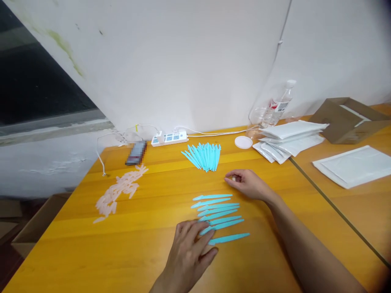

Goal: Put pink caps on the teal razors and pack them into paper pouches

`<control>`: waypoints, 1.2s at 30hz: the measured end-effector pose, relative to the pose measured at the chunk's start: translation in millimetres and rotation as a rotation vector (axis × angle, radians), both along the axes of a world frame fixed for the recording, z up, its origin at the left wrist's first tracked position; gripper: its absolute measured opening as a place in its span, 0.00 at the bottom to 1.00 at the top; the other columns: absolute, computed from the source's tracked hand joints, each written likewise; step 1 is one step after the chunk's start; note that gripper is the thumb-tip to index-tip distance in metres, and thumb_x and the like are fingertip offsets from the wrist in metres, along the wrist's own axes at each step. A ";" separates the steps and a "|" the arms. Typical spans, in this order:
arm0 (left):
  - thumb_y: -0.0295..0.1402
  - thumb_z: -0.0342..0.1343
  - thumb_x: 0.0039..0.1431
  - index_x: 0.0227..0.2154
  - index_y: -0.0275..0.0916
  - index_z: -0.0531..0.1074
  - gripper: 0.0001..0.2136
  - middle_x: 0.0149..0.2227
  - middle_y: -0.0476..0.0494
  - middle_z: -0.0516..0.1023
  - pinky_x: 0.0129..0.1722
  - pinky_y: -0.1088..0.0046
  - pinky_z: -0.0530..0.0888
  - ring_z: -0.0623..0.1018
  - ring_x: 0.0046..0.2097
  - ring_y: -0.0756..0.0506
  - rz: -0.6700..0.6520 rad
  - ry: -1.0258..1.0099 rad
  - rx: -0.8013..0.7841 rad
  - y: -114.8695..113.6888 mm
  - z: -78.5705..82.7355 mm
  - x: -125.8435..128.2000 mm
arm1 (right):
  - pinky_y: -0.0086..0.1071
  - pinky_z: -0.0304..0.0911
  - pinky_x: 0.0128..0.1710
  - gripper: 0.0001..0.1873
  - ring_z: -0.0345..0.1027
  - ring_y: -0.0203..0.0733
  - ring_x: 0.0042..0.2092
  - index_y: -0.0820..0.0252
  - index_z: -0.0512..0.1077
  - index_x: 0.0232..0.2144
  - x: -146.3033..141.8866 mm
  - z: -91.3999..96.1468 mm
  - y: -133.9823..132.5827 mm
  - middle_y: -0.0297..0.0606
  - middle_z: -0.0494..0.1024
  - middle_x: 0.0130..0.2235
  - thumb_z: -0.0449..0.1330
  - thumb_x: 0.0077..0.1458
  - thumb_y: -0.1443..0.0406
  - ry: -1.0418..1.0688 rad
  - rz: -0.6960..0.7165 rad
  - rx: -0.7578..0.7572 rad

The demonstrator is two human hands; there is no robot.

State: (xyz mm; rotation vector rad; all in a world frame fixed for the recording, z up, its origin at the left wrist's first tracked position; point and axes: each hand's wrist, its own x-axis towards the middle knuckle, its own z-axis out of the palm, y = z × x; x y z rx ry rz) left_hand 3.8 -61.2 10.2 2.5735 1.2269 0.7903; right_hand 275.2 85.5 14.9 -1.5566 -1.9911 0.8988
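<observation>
My left hand (189,248) lies on the wooden table (146,244) with fingers stretched out, its fingertips touching the left ends of a row of several light blue plastic sticks (218,213) laid side by side. My right hand (249,184) rests a little farther back, fingers curled loosely, thumb and forefinger pinched together; I cannot make out anything in them. Behind it lies a fanned heap of more blue sticks (204,156). A scattered pile of pale pink pieces (119,191) lies to the left.
A white power strip (169,138) with cables and a phone (136,152) sit near the wall. A white lid (243,142), plastic bottle (279,106), stacked white pouches (290,138), a cardboard box (348,120) and another flat pouch (356,165) stand at right.
</observation>
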 end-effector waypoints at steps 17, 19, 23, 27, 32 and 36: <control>0.34 0.49 0.71 0.59 0.48 0.70 0.17 0.64 0.46 0.70 0.65 0.46 0.61 0.65 0.67 0.38 -0.130 0.350 -0.020 70.9 -5.2 -40.0 | 0.29 0.58 0.29 0.18 0.67 0.38 0.29 0.59 0.81 0.38 -1.7 -18.3 8.1 0.35 0.78 0.28 0.56 0.60 0.54 -0.004 -0.093 0.018; 0.34 0.48 0.71 0.60 0.47 0.69 0.17 0.65 0.45 0.69 0.65 0.45 0.60 0.65 0.67 0.38 -0.113 0.366 -0.014 70.2 -7.2 -39.6 | 0.29 0.58 0.29 0.18 0.67 0.38 0.29 0.60 0.81 0.38 -0.8 -19.4 8.3 0.35 0.79 0.28 0.56 0.60 0.54 0.004 -0.095 0.018; 0.35 0.47 0.71 0.65 0.46 0.63 0.21 0.67 0.43 0.64 0.66 0.43 0.59 0.61 0.69 0.37 -0.141 0.400 -0.019 61.5 -2.6 -37.5 | 0.30 0.59 0.30 0.18 0.67 0.39 0.29 0.60 0.81 0.38 0.1 -23.1 9.1 0.35 0.79 0.28 0.56 0.59 0.54 0.012 -0.095 0.012; 0.34 0.48 0.71 0.65 0.50 0.62 0.21 0.67 0.47 0.64 0.67 0.41 0.55 0.56 0.71 0.38 -0.256 0.405 -0.032 53.0 3.3 -39.7 | 0.30 0.59 0.29 0.19 0.68 0.39 0.30 0.60 0.81 0.38 -0.3 -25.4 9.8 0.35 0.79 0.28 0.56 0.59 0.54 0.025 -0.102 0.011; 0.33 0.48 0.71 0.64 0.50 0.63 0.21 0.65 0.46 0.68 0.68 0.40 0.53 0.55 0.71 0.39 -0.287 0.385 -0.039 51.3 0.2 -44.7 | 0.30 0.60 0.30 0.19 0.68 0.39 0.30 0.60 0.81 0.38 -0.9 -24.7 9.9 0.36 0.79 0.28 0.56 0.59 0.54 0.024 -0.104 0.008; 0.33 0.48 0.71 0.66 0.49 0.61 0.22 0.67 0.46 0.65 0.68 0.40 0.53 0.54 0.72 0.38 -0.285 0.403 -0.034 49.0 -0.4 -44.5 | 0.29 0.60 0.30 0.19 0.69 0.40 0.30 0.60 0.81 0.38 -1.3 -22.2 8.3 0.36 0.80 0.29 0.56 0.59 0.53 0.012 -0.107 0.006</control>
